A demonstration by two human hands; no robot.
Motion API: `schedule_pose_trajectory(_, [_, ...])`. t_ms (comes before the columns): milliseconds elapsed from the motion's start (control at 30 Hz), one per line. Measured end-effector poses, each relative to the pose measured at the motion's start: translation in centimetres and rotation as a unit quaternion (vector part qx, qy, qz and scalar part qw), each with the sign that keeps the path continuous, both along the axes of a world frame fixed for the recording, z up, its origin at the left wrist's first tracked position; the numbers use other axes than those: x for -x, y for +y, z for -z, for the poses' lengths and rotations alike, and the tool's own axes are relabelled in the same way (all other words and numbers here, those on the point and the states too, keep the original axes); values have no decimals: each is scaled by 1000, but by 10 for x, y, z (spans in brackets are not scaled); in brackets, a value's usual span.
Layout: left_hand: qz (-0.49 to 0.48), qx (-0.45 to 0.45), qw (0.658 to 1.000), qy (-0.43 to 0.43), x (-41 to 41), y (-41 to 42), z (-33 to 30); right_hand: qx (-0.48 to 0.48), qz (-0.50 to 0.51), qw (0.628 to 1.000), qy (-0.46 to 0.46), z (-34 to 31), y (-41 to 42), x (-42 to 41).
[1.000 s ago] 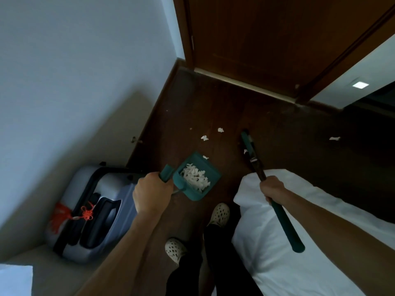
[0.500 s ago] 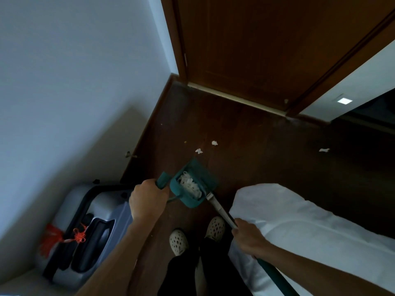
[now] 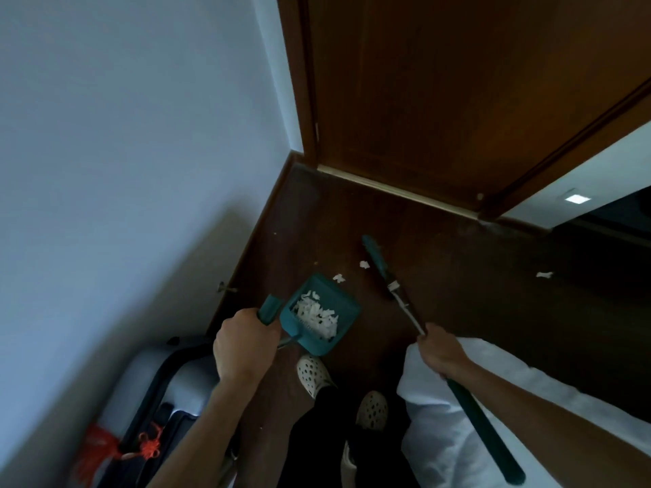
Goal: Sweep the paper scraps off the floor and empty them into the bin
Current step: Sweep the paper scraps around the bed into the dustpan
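Observation:
A teal dustpan (image 3: 343, 304) holds a heap of white paper scraps (image 3: 317, 317) just above the dark wooden floor (image 3: 458, 276). My left hand (image 3: 243, 346) grips its teal handle. My right hand (image 3: 442, 352) grips the shaft of a teal broom, whose head (image 3: 377, 262) reaches out on the floor beyond the pan. Two loose scraps (image 3: 339, 278) (image 3: 364, 264) lie between pan and broom head. A third scrap (image 3: 544, 275) lies far right.
A grey suitcase (image 3: 169, 399) with a red tassel stands at the lower left by the white wall. A white bed corner (image 3: 440, 434) sits under my right arm. A brown door (image 3: 440, 100) closes the far end. My shoes stand below the pan. No bin is in view.
The broom head, drawn in at the pan's mouth half a second ago, has swung back out onto the floor beyond the scraps. The dustpan stayed in my left hand.

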State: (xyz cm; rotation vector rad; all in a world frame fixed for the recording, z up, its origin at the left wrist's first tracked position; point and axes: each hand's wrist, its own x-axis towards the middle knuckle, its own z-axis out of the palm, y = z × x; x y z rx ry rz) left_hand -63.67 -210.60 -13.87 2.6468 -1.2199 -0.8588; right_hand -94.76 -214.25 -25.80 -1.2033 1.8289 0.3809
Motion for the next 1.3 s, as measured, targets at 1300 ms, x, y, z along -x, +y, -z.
schedule_pose_trajectory(1300, [248,-53,967,29,165,-227,-26,-23,165,986,6,-36,-82,119])
